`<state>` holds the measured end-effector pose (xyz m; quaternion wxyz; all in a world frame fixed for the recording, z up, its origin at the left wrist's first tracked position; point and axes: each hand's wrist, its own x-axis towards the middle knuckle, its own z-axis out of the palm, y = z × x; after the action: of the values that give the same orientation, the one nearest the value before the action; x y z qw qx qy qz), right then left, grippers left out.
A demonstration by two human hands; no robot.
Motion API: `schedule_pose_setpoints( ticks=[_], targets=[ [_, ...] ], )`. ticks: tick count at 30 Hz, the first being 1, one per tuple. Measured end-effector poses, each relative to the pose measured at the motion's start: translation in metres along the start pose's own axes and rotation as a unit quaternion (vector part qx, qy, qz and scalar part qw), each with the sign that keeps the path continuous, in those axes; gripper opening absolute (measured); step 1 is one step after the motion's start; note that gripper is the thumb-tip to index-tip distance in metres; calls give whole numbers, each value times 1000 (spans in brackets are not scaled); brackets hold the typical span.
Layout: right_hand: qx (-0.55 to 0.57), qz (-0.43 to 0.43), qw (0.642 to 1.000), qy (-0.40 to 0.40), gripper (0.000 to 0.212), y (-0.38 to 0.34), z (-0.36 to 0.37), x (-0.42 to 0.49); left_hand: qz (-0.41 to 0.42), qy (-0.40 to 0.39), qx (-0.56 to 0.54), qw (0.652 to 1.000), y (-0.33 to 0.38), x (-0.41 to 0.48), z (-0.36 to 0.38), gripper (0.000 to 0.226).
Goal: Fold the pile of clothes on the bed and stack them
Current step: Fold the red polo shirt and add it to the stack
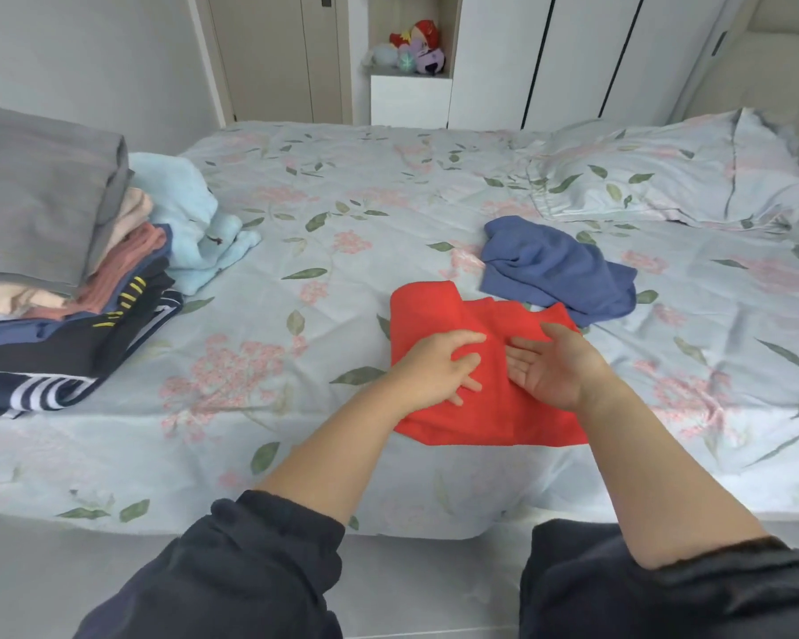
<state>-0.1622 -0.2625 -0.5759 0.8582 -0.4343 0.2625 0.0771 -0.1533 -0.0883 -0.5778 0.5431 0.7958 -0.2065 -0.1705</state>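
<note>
At the near edge of the bed (296,200), a red garment (434,311) lies partly folded on the floral sheet. The left hand (439,368) rests palm down on it with fingers spread. The right hand (554,366) sits just beside it on the same cloth, palm turned up and inward, fingers straight and holding nothing. Just behind the red garment, touching its far corner, lies a crumpled blue garment (554,269). At the bed's left side stands the stack (65,292) of folded clothes, topped by a grey piece (33,191). A dark piece low in the stack shows short yellow marks, too small to read, and white stripes. A pale blue garment (190,214) leans loose against the stack. A pillow (674,172) lies far right, and plush toys (416,48) sit in a niche beyond.
</note>
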Motion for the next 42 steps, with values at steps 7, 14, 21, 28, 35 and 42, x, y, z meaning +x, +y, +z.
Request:
schedule_pose_setpoints(
  ticks=[7,14,21,28,35,42],
  targets=[
    [-160,-17,987,28,63,11,12,10,73,246,234,938,-35,-13,-42,42],
    [-315,-141,932,108,15,39,28,13,-41,113,237,964,-48,-9,-9,65],
    [-369,-278,868,183,21,4,12,17,-11,127,115,985,-32,6,-4,46],
    [-368,-346,818,277,16,-35,-35,10,-9,159,49,986,-32,24,15,72],
    [-566,-134,758,297,10,-37,-72,13,-118,147,-44,981,-26,38,22,62],
    [-456,-101,845,261,40,-39,-64,12,-199,118,-187,955,-22,36,28,57]
  ],
)
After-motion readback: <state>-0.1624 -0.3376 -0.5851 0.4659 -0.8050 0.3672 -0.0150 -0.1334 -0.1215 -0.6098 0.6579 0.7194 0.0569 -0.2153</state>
